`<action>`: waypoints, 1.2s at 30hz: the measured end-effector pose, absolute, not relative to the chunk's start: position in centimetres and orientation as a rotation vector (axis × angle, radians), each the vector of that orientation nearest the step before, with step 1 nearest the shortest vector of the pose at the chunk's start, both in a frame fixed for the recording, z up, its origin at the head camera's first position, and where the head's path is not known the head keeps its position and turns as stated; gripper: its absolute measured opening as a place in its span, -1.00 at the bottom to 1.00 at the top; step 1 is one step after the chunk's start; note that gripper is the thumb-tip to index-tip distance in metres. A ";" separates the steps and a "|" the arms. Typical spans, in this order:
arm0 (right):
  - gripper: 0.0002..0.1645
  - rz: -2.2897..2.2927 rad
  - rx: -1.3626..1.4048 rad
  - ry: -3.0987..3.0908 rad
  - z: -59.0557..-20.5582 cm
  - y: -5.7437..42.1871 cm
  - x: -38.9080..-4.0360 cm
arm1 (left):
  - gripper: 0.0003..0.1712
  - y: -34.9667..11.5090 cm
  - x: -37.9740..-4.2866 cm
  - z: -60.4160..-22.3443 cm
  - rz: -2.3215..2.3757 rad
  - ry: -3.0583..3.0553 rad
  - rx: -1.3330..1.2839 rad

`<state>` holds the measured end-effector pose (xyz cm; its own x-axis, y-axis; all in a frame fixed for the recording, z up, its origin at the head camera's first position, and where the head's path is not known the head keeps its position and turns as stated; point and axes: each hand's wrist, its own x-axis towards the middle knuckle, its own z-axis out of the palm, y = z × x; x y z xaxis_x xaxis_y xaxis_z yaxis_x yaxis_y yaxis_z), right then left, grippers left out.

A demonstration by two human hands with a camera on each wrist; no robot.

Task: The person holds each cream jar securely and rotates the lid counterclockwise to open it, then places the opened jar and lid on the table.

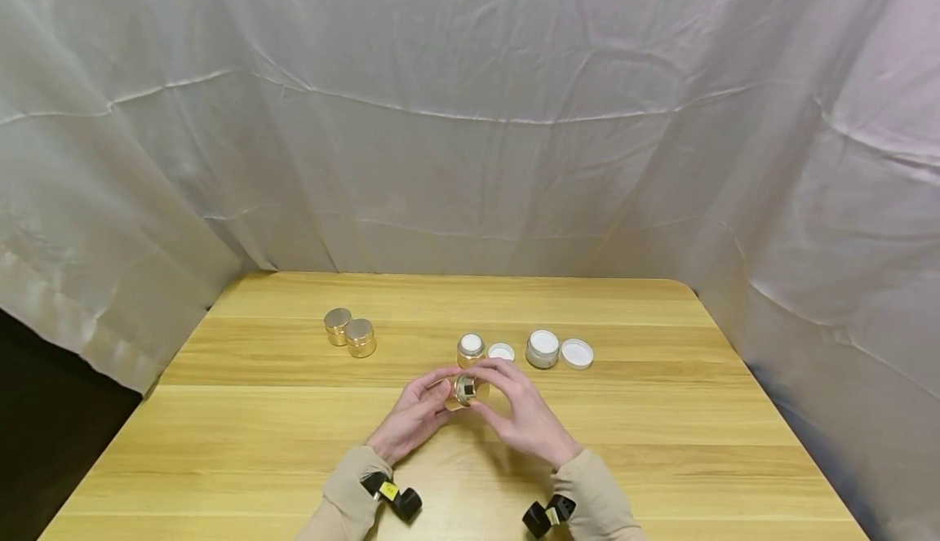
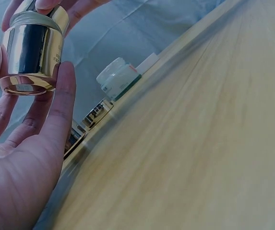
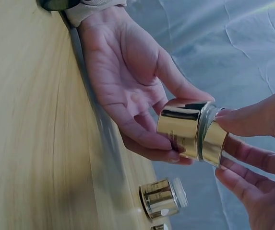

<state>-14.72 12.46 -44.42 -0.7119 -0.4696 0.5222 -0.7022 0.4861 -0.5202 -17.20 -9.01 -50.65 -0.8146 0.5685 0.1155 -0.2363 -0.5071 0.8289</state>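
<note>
As I watch through the head camera, the gold jar sits between both sets of fingers: the left hand, at its eight o'clock, grips its side; the right hand, at four, pinches its lid. Another jar stands at twelve on the tabletop. Printing shows, too small to read.

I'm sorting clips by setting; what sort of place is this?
Probably a makeshift recording booth: a bare wood-grain table backed and flanked by pale hanging fabric, with the person wearing black wrist-mounted devices.
</note>
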 end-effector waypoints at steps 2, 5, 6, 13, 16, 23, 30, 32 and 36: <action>-0.46 1.098 0.997 -2.423 -44.5 12.6 -14.9 | -0.65 -9.0 -17.2 -50.7 2.321 1.191 0.519; -0.45 1.164 1.010 -2.419 -44.7 12.8 -15.1 | -0.64 -9.0 -17.2 -50.8 2.322 1.188 0.513; -0.45 1.180 1.013 -2.418 -44.7 12.9 -15.2 | -0.64 -9.0 -17.2 -50.8 2.323 1.185 0.511; -0.44 1.457 1.064 -2.346 -45.4 13.2 -15.7 | -0.68 -9.1 -17.3 -50.8 2.334 1.175 0.505; -0.44 1.642 1.060 -2.311 -45.7 13.3 -15.9 | -0.68 -9.2 -17.3 -50.9 2.335 1.173 0.519; -0.41 1.883 1.017 -2.262 -46.0 13.3 -16.1 | -0.69 -9.2 -17.4 -51.0 2.352 1.148 0.562; -0.39 2.025 0.961 -2.222 -46.6 13.1 -16.2 | -0.69 -9.2 -17.4 -51.1 2.385 1.096 0.602; -0.39 2.089 0.941 -2.196 -46.9 13.0 -16.2 | -0.70 -9.2 -17.4 -51.0 2.401 1.082 0.608; -0.39 2.166 0.892 -2.177 -47.6 12.6 -16.2 | -0.72 -9.2 -17.3 -50.9 2.437 1.049 0.615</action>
